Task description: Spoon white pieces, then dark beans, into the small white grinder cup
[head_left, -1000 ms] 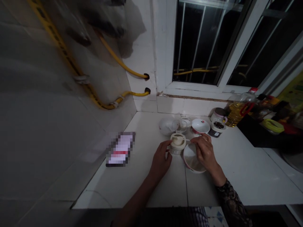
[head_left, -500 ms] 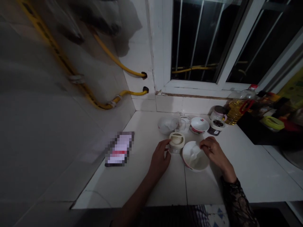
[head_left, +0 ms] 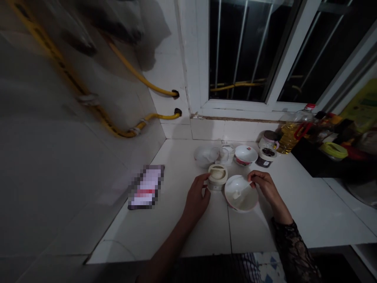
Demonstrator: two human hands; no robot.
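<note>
My left hand (head_left: 198, 196) is against the left side of a small cream-rimmed jar (head_left: 217, 181), its fingers and thumb curved round it. Just right of the jar stands a white bowl (head_left: 241, 207). A white spoon (head_left: 239, 192) slants down into this bowl, its head low near the inner wall. My right hand (head_left: 265, 188) pinches the spoon's handle at the bowl's right rim. What lies in the bowl is too pale and dim to make out.
Behind stand a clear plastic bowl (head_left: 203, 156), a white container (head_left: 227, 154), another white bowl (head_left: 246, 153), a dark-filled jar (head_left: 266, 157) and an oil bottle (head_left: 290, 135). A blurred-out phone-like object (head_left: 146, 186) lies left. Yellow pipes (head_left: 156, 116) run along the wall.
The spoon has tilted, its head shifting left and lower inside the bowl while my right hand keeps its handle. My left hand stays at the jar. The view has shifted slightly.
</note>
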